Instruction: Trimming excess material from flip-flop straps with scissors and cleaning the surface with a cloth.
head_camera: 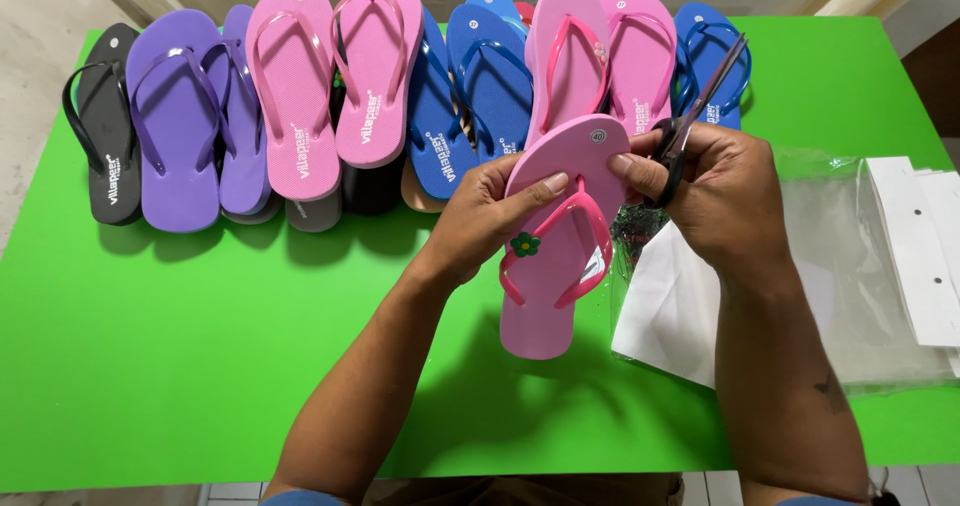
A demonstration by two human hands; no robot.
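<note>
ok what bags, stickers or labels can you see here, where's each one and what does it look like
Round sticker: small, white, at the toe of the pink sandal in both hands.
Clear plastic bags: flat, see-through, on the table, right side.
White card strips: long, with small holes, on the bags.
Printed marks: white, on the soles in the back row.

We see a pink flip-flop [560, 266] held above the green table, sole side facing up toward us, toe end pointing away and heel end toward us, tilted slightly to the right. Its straps are a deeper pink, and a small green flower sits on the left strap. A round sticker marks the toe end. A pair of scissors [695, 116] with dark handles points up and away, blades nearly closed.
</note>
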